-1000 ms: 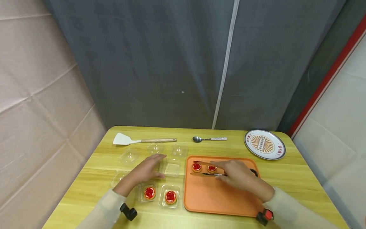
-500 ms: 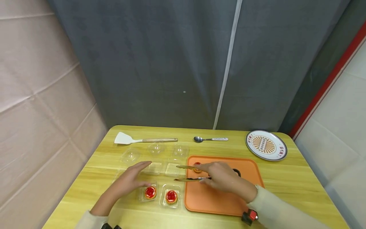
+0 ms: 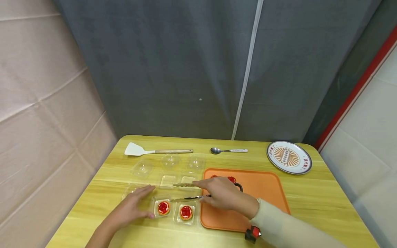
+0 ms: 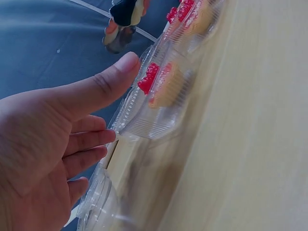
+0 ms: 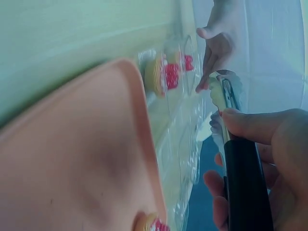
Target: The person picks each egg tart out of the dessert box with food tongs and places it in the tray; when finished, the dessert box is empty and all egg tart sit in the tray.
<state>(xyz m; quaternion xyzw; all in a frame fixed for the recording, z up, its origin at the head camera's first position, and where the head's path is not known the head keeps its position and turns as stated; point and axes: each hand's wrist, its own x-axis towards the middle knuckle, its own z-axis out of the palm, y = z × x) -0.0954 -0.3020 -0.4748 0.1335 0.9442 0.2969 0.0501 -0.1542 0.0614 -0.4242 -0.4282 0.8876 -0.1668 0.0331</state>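
My right hand (image 3: 224, 193) grips metal tongs (image 5: 248, 187) by their black handle. The tongs point left past the orange tray's edge, arms apart, over the clear plastic boxes; I see no tart between them. My left hand (image 3: 131, 208) hovers with fingers loosely extended, holding nothing, beside a clear box with a red-topped tart (image 3: 163, 208). To its right another box holds a second tart (image 3: 186, 213). On the tray (image 3: 260, 193) a tart (image 3: 231, 179) shows behind my right hand, and one further left is mostly hidden. The left wrist view shows the nearest boxed tart (image 4: 166, 86) beyond my thumb.
Clear boxes with nothing in them, such as one box (image 3: 168, 181), stand behind the filled ones, their domed lids (image 3: 170, 159) at the back. A white spatula (image 3: 134, 149), a spoon (image 3: 227, 151) and a round plate (image 3: 289, 157) lie along the far side of the table.
My right hand has carried the tongs left, from around a tart on the tray to above the boxes. My left hand has drawn left and nearer to me. The tarts stayed put.
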